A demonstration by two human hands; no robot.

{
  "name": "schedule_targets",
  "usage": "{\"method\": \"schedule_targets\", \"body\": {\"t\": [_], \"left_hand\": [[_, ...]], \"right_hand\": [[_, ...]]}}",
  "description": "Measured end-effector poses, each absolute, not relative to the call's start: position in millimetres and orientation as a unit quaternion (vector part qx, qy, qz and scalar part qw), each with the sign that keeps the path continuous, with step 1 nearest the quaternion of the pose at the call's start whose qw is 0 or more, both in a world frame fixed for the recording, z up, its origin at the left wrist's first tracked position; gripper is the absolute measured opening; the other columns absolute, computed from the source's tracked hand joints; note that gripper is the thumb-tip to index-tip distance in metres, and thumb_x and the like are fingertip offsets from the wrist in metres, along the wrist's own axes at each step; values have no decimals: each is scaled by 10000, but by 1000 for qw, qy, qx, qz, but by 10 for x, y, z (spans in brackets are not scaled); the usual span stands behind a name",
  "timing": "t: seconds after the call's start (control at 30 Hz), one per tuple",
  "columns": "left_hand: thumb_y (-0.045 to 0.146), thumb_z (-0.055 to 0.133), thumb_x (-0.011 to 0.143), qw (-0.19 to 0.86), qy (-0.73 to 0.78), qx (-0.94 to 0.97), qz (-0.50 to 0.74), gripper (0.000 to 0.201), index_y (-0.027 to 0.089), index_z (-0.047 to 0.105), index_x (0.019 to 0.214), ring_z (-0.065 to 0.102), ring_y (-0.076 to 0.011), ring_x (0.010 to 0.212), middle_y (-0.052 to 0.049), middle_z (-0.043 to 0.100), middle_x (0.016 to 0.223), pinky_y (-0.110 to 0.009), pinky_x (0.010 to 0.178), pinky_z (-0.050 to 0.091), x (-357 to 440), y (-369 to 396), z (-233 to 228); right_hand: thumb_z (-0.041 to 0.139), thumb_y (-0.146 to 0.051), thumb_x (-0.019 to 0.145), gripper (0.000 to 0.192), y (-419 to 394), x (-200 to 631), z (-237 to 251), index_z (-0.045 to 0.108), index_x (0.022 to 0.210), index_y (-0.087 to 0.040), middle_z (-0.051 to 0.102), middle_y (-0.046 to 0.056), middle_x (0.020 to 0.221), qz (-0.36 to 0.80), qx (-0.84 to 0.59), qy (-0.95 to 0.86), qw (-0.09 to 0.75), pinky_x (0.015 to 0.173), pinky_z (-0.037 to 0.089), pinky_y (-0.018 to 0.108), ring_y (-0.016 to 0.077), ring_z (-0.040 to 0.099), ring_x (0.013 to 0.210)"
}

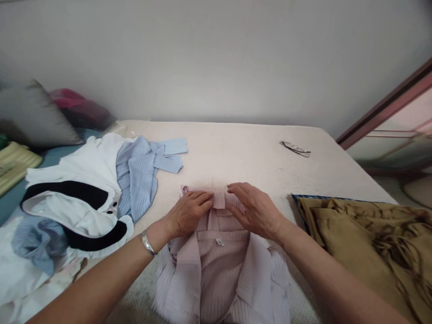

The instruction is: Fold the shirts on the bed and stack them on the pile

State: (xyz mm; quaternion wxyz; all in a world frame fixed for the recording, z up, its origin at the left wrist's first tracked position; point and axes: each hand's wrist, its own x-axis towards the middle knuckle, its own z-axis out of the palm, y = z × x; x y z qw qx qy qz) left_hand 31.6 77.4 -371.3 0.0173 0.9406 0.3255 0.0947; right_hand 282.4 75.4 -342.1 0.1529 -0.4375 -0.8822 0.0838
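Observation:
A pale pink striped shirt (222, 265) lies in front of me, its collar opening toward me and a small white label inside the neck. Folded pink cloth lies beyond the neck, with a narrow strip (219, 200) across it. My left hand (193, 210) is closed at the left side of this strip, thumb and fingers near each other on the cloth; a silver bracelet (147, 243) circles the wrist. On the other side, my right hand (255, 210) is open, thumb and fingers apart, touching the shirt's folded cloth. Both palms are hidden.
White and black clothing (86, 195) and a light blue striped garment (141, 177) are heaped at left, near a grey cushion (37, 114). Eyeglasses (295, 149) rest on the cream bedcover (229, 150). Folded brown clothing (357, 238) lies at right. A wall rises behind.

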Motion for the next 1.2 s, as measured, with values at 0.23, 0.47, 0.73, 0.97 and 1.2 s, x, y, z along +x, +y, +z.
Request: {"method": "schedule_targets", "body": {"t": [0.23, 0.47, 0.73, 0.97, 1.2], "left_hand": [[35, 471, 866, 41, 382, 921, 63, 588, 189, 482, 1433, 406, -284, 1437, -125, 475, 1534, -577, 1167, 327, -45, 617, -3815], [118, 446, 955, 101, 420, 882, 189, 363, 157, 608, 1277, 568, -243, 1266, -138, 630, 1339, -451, 1108, 446, -57, 595, -3649], [332, 390, 1045, 406, 300, 833, 226, 360, 199, 634, 1273, 578, -201, 1279, -87, 665, 1320, -371, 1135, 421, 430, 842, -3601], [364, 371, 1048, 432, 309, 822, 203, 403, 169, 664, 1244, 550, -211, 1318, -106, 654, 1350, -387, 1177, 362, 322, 805, -3685], [404, 343, 1054, 450, 325, 811, 188, 444, 167, 665, 1246, 546, -206, 1322, -106, 645, 1364, -380, 1175, 367, 355, 825, -3639]], "right_hand": [[456, -740, 914, 958, 566, 2635, -3954, 159, 1626, -173, 171, 102, 1681, 131, -348, -925, 81, 1247, 114, 517, 294, 106, 1550], [409, -742, 934, 903, 527, 2659, -3953, 118, 1634, -251, 104, 74, 1694, 146, -352, -921, 76, 1246, 68, 534, 283, 55, 1558], [586, -555, 932, 716, 527, 2664, -3792, 408, 1515, -179, 399, 139, 1581, 195, -352, -910, 100, 1225, 192, 517, 292, 276, 1497], [509, -255, 994, 215, 139, 2833, -3412, 605, 1183, -218, 671, 68, 1067, 214, -466, -851, 113, 862, 467, 342, 211, 615, 1004], [662, -279, 905, 122, 43, 2643, -3559, 599, 955, -187, 655, 65, 994, 161, -428, -887, 61, 831, 406, 346, 232, 591, 954]]}}
